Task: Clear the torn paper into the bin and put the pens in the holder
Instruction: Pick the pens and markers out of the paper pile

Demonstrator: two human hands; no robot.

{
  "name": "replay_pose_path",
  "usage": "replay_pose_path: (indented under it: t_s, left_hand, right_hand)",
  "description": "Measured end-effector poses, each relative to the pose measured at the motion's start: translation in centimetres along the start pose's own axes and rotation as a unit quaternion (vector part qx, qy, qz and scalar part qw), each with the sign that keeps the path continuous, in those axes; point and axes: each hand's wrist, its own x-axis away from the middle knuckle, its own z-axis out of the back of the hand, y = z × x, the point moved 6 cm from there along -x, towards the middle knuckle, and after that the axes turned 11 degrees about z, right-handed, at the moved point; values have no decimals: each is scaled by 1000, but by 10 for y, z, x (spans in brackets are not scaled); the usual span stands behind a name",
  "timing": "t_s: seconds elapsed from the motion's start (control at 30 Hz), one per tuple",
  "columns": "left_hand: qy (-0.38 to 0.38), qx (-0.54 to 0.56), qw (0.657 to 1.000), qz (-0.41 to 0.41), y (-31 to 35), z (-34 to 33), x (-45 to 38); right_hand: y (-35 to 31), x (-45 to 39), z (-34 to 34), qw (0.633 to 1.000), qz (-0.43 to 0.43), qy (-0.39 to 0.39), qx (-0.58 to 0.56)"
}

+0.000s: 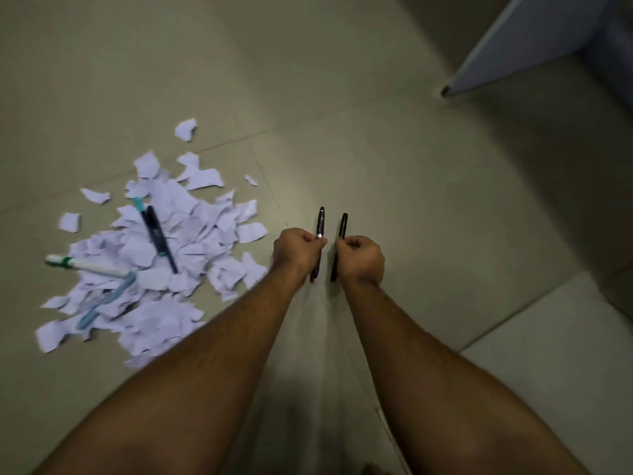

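A heap of torn white paper lies on the tiled floor at the left. On it rest a black pen, a teal-capped pen, a white marker with a green band and a light blue pen. To the right of the heap, my left hand pinches a black pen held upright. Close beside it, my right hand pinches another black pen. Neither a bin nor a pen holder is in view.
Beige floor tiles stretch around the heap. A white door or panel stands at the upper right with its lower corner near the floor. A lighter tile or step lies at the lower right.
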Motion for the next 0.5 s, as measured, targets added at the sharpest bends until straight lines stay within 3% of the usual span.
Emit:
replay_pose_path:
  t_s: [0.27, 0.5]
  left_hand:
    - [28, -163, 983, -80, 17, -42, 6]
    - [89, -105, 987, -81, 17, 5, 15]
  right_hand:
    - [36, -16, 20, 999, -38, 24, 18]
    - [-10, 7, 1, 999, 11, 27, -32]
